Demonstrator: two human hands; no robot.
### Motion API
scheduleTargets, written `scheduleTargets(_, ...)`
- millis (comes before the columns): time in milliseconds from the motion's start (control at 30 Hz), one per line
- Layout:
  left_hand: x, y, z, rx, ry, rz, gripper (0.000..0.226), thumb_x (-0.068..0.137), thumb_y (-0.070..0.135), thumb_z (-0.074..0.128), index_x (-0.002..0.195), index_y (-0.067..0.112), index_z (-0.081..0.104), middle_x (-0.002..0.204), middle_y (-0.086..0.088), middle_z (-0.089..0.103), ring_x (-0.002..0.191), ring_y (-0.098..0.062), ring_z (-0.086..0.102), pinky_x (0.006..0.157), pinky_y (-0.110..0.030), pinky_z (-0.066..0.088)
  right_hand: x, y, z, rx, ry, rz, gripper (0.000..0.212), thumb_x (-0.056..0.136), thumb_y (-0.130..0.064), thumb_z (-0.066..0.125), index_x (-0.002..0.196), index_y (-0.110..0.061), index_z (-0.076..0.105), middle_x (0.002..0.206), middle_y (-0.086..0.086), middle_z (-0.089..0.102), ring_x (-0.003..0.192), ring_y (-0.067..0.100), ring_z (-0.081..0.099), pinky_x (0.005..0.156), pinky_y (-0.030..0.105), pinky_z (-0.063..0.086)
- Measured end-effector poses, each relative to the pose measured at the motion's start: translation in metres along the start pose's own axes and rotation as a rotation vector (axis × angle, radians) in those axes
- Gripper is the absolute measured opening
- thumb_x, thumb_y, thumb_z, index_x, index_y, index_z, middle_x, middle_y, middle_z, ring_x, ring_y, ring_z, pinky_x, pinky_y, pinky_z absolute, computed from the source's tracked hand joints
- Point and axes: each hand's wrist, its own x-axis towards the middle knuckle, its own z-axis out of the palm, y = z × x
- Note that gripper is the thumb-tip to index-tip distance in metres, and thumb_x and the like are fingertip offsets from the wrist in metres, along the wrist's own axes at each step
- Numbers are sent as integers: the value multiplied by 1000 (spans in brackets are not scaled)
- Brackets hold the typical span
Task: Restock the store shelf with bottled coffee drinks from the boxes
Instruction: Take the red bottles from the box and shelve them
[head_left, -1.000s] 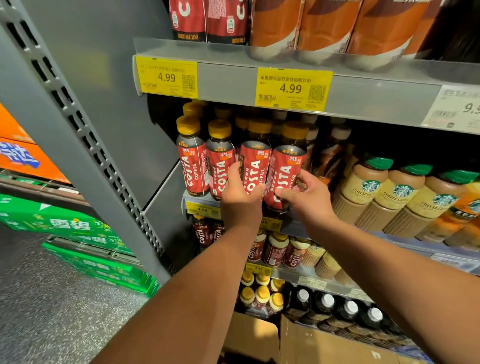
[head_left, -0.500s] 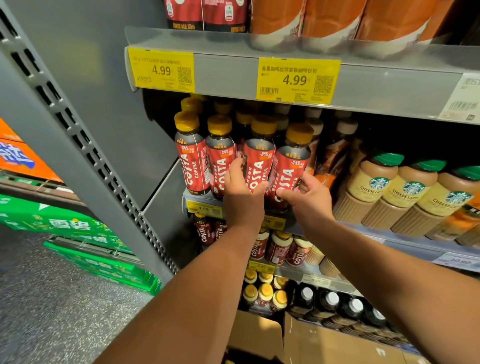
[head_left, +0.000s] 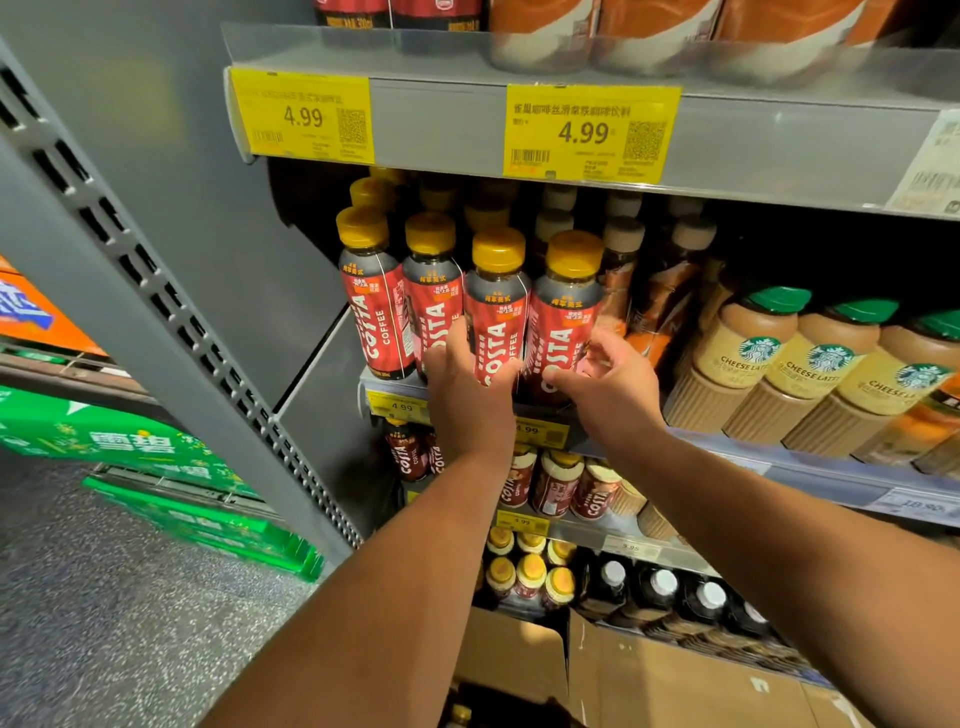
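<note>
Grips unchanged: left hand (head_left: 470, 400) curled its fingers (head_left: 457, 338) round the third Costa bottle (head_left: 496, 306), right hand (head_left: 610, 387) pinched the fourth Costa bottle (head_left: 566, 317); four stood in front.

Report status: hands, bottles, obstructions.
Left hand grips third red-label, gold-cap Costa bottle; right hand grips fourth Costa bottle. Both standing at grey metal shelf front. Nothing blocking.

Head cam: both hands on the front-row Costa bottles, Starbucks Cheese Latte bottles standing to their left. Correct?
Not quite. The head view shows the left hand and the right hand on the front-row Costa bottles, but the Starbucks Cheese Latte bottles stand to their right, not their left.
</note>
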Motion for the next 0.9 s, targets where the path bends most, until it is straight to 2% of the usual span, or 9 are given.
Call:
scheduleTargets(100,-1,0,-3,33,17,12,64,82,29,69,138,22,38,127,-1,48,114,-17,48,83,-29,44,1,0,1,-20,11,10,39,76,-11,76,101,-35,57,82,-26,61,72,-26,55,54,-2,41)
scheduleTargets(167,-3,0,-5,28,23,10,61,83,28,68,137,21,40,127,-1,49,114,-18,50,86,-33,48,1,-1,3,-37,24,21,38,75,-14,77,99,-36,58,80,-26,62,72,-24,56,55,0,42)
scheduleTargets(333,-4,3,-8,37,21,13,59,84,26,67,136,19,40,126,-3,49,112,-18,51,85,-35,50,1,-1,3,-78,39,35,35,73,-17,79,98,-34,61,79,-25,63,75,-14,60,61,4,44)
scheduleTargets(433,-3,3,-10,42,12,12,59,84,26,68,136,19,42,125,-4,49,110,-18,52,80,-30,47,1,-1,4,-92,50,46,35,73,-17,78,97,-35,61,78,-25,62,77,-12,59,63,7,41)
scheduleTargets(567,-1,2,-10,17,0,0,58,83,26,69,135,19,44,123,-3,50,107,-18,53,79,-28,45,-1,-3,5,-110,54,45,34,74,-18,78,95,-36,60,75,-28,60,68,-17,57,53,2,40)
scheduleTargets(733,-1,2,-8,-16,26,5,55,83,23,69,133,17,47,123,-5,50,107,-19,53,82,-32,49,0,-2,4,-127,51,21,30,73,-14,78,93,-31,63,73,-28,60,64,-25,54,52,-6,36)
scheduleTargets(833,-1,1,-9,-5,5,1,53,84,26,68,132,18,46,121,-4,51,100,-15,53,72,-22,45,0,-4,5,-164,33,32,35,73,-17,78,102,-27,60,82,-21,61,71,-13,59,54,2,42)
scheduleTargets(900,-1,-2,-14,38,-17,4,50,85,29,65,130,20,45,120,-3,51,97,-13,52,67,-18,40,-2,-5,6,-208,19,47,39,75,-21,77,110,-22,59,93,-11,65,83,0,62,67,13,47)
